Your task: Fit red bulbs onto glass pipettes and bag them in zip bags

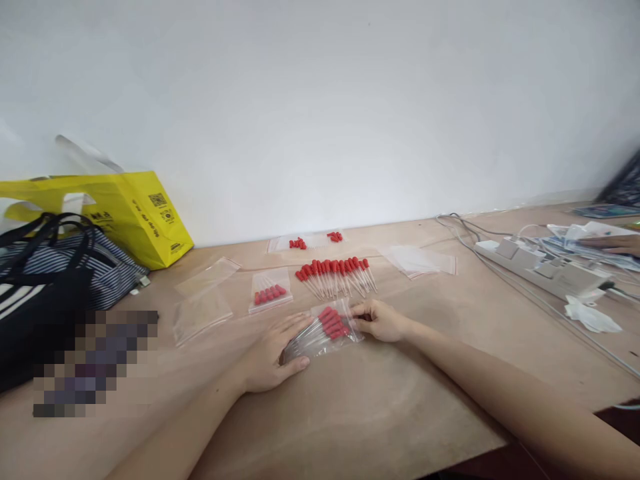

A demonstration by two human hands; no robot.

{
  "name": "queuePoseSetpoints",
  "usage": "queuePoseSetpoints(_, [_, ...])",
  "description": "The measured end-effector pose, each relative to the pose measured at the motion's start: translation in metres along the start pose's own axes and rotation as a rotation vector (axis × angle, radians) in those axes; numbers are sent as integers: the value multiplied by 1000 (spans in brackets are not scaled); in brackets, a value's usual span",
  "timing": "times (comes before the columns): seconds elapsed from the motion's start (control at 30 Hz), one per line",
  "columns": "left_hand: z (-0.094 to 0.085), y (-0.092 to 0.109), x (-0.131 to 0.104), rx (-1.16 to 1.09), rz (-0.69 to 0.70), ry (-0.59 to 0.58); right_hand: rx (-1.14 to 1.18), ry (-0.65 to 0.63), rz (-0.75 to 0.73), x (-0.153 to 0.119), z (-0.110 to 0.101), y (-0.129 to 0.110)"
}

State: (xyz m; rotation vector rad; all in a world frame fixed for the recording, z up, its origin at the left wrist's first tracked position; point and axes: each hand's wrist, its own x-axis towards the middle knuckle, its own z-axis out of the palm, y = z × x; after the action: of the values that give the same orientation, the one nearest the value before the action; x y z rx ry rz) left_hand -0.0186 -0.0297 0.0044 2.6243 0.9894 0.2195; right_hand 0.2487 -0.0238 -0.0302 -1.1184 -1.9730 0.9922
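A clear zip bag (320, 345) holding several glass droppers with red rubber bulbs (333, 321) lies on the table in front of me. My left hand (270, 353) rests over the bag's left end, fingers stretched along the top and thumb spread below. At the right end, where the bag's mouth is, my right hand (379, 321) pinches the edge; its fingertips are partly hidden. Just beyond lies a fanned row of loose droppers (333, 275), bulbs pointing away. To the left is another zip bag (270, 291) with droppers inside.
Flat zip bags lie at left (203, 317) and right (419, 261). More bagged droppers (298, 244) are near the wall. A yellow bag (150, 217) and striped bag (117, 273) stand left. A power strip (545, 270) with cables sits right, near another person's hand (617, 244).
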Motion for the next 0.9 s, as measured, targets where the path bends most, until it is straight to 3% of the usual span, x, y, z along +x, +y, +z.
queuePoseSetpoints(0.23, [-2,-8,-1,67,30,-9,29,-154,-80,-10,-5,-7])
queuePoseSetpoints(0.3, [-2,-16,0,103,43,27,-19,-71,-71,-12,-5,-9])
queuePoseSetpoints(0.4, [-1,-22,1,175,18,204,-177,109,-130,-13,-5,-9])
queuePoseSetpoints(0.5, [2,-15,3,172,-46,342,-269,131,-234,-11,-2,-7])
queuePoseSetpoints(0.7, [15,9,6,55,-142,258,-352,130,-364,-7,9,-13])
queuePoseSetpoints(0.9, [18,-6,9,49,-167,218,-522,168,-353,-2,22,-26])
